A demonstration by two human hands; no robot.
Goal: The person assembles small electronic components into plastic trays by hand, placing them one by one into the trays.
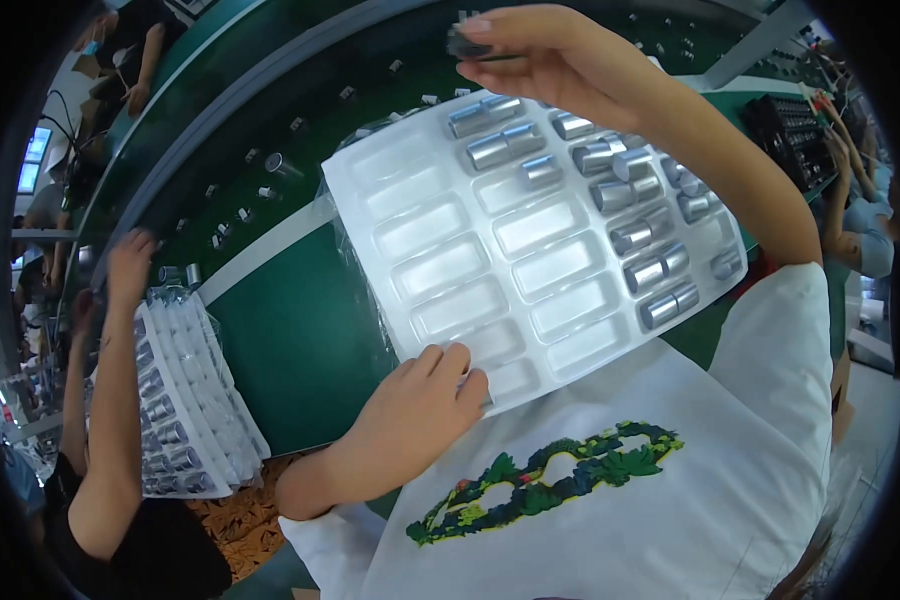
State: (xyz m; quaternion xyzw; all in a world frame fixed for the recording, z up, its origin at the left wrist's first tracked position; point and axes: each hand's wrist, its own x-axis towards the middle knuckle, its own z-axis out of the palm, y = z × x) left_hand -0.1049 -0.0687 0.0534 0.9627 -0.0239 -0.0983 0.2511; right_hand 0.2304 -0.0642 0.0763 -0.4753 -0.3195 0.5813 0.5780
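A white plastic tray (502, 272) with rows of oblong pockets lies tilted in front of me. Silver cylinders (660, 268) fill pockets along its right side and far end, while many pockets at the left and near side hold none. My left hand (415, 415) is curled over the tray's near left corner, its fingertips partly hidden. Raised beyond the tray's far edge, my right hand (555, 60) pinches a small dark piece (467, 42) between thumb and fingers. Motion blur hides exactly what that piece is.
A green conveyor belt (205, 205) carries scattered small parts and a loose cylinder (282, 166). Stacked filled trays (195, 400) stand at left, beside a co-worker's arm (118, 400). A black crate (790, 140) and another person's hands (838, 140) are at far right.
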